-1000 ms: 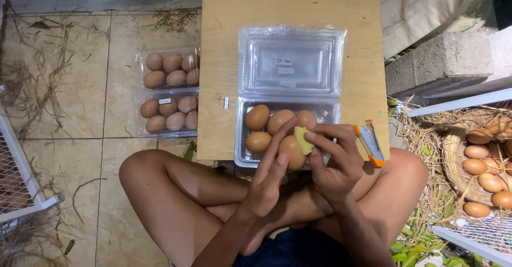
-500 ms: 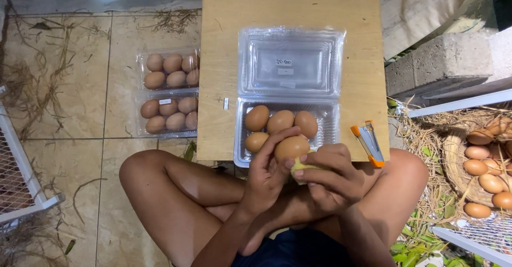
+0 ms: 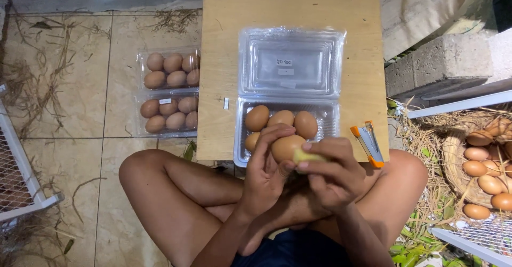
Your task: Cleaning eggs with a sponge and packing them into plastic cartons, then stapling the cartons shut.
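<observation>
Since the earlier frames, both hands have lowered slightly toward the lap. Left hand (image 3: 265, 163) grips a brown egg (image 3: 285, 147) just below the open clear carton (image 3: 288, 86). Right hand (image 3: 332, 174) pinches a small yellow pad (image 3: 306, 155) against the shell, so wiping continues.

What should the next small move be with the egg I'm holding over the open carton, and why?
Probably set the egg into a free spot of the open carton. The left hand holds it just above the tray while the right hand presses a yellowish pad against it, and the tray's front row looks only partly filled.
</observation>
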